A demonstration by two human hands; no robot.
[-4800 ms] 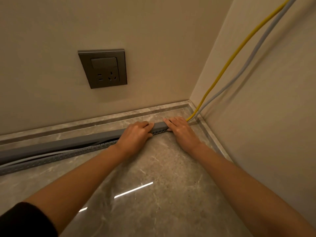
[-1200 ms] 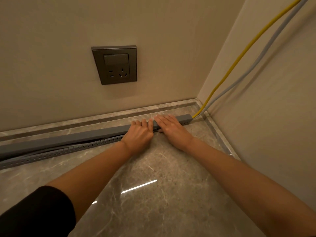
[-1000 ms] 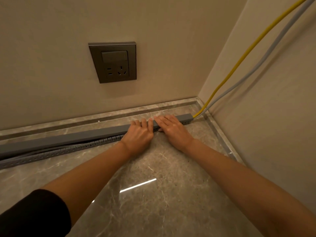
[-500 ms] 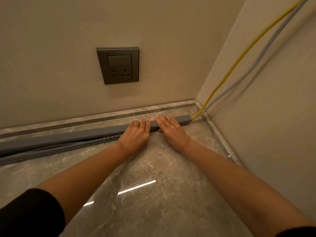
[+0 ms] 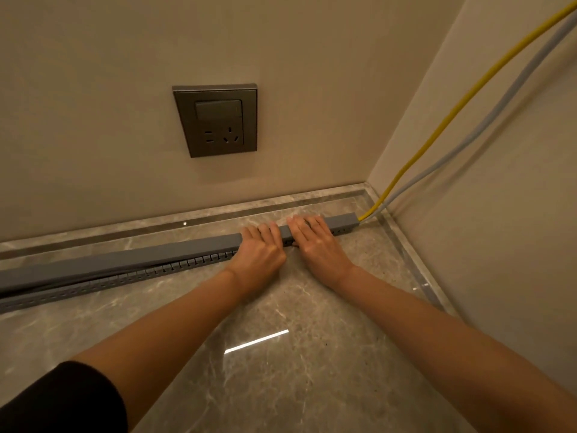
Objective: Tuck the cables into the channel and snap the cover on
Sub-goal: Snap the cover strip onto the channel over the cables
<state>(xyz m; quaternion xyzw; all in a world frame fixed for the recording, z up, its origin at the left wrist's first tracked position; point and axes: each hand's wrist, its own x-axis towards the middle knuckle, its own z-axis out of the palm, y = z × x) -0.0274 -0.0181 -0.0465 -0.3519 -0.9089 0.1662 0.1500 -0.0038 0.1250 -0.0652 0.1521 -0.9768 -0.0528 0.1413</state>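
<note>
A long grey cover [image 5: 131, 259] lies along a slotted grey channel [image 5: 103, 281] on the marble floor. The cover sits flush on the channel at its right end near the corner and stands lifted off it toward the left. My left hand [image 5: 260, 253] and my right hand [image 5: 313, 242] press side by side on the cover, fingers flat over its top. A yellow cable [image 5: 437, 126] and a grey cable [image 5: 487, 120] run down the right wall and enter the channel's right end. A grey cable shows in the gap at far left.
A dark wall socket with a switch [image 5: 217, 120] is on the back wall above the channel. A marble skirting strip [image 5: 312, 198] runs along both walls. The right wall [image 5: 499, 245] stands close beside my right arm.
Over the frames both hands slid leftward along the cover, away from the corner, leaving the right end seated. In the last half second they have barely moved.
</note>
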